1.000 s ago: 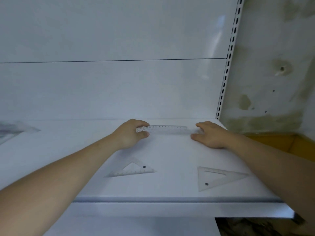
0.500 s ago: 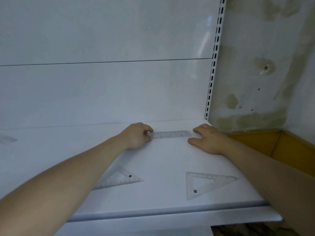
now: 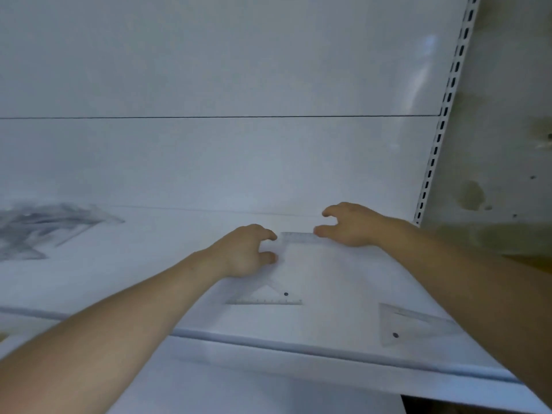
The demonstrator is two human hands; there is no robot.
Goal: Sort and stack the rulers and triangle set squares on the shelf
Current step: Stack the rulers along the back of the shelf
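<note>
In the head view, the person stretches both bare forearms over a white shelf [image 3: 328, 279] toward its back. A clear ruler [image 3: 300, 236] lies flat on the shelf, running left to right near the foot of the white back panel [image 3: 209, 159], and it sits between the two hands. The left hand [image 3: 245, 252] is low over the shelf at the ruler's left end. Its fingers are loosely curved, with the index fingertip just beside that end and the thumb apart below it, so the two form a slack C and pinch nothing. Whether the fingertip touches the ruler cannot be told. The right hand [image 3: 355, 225] is at the ruler's right end, its thumb tip down at that end and its other fingers spread and raised above, grasping nothing. A clear set square [image 3: 268, 298] lies flat just in front of the left hand, its scaled long edge toward the shelf's front and a dark dot near its right corner. A second set square [image 3: 409, 324] lies near the front edge on the right, just beside the right forearm, with a dark dot near its lower left corner. At the far left of the shelf, well apart from both hands, lies a blurred pile [image 3: 44, 231] of clear rulers and set squares, too smeared to count. A slotted upright [image 3: 442, 130] closes the back panel on the right, and beyond it stands a stained wall [image 3: 501, 144].
</note>
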